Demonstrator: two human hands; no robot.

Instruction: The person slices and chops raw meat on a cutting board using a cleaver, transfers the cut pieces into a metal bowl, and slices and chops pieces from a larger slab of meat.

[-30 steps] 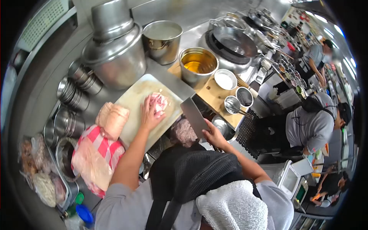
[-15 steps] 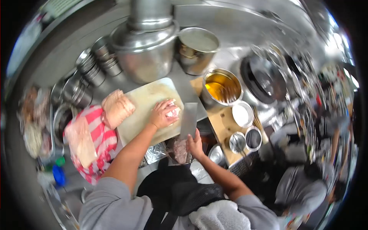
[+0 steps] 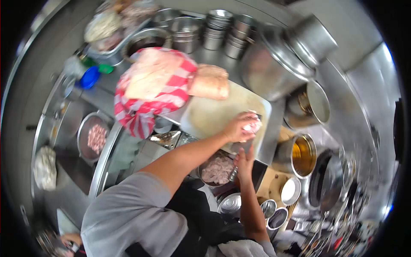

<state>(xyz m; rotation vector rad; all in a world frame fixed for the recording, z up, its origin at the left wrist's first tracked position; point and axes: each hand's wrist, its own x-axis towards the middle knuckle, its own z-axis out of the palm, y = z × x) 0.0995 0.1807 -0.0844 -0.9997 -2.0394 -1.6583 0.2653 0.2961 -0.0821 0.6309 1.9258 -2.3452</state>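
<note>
My left hand (image 3: 236,129) has its fingers curled round pieces of raw meat (image 3: 252,126) over the right part of the white cutting board (image 3: 209,115). Just below it, my right hand (image 3: 244,164) grips a cleaver, whose blade (image 3: 247,146) is partly hidden by the left hand and the meat. Close to the right hand, below the board, a bowl of cut raw meat (image 3: 217,169) stands. A thick raw slab with pale skin (image 3: 209,82) lies on the board's upper left corner.
Another raw slab (image 3: 152,73) lies on a red-and-white striped bag (image 3: 180,88). A large steel pot (image 3: 272,64) stands behind the board, a pot of yellow liquid (image 3: 303,155) to its right. A colander of meat pieces (image 3: 97,139) sits in the sink area at left.
My view has swung left, bringing the sink into sight. The cleaver, upright beside the board before, is now close under my left hand and the meat it holds.
</note>
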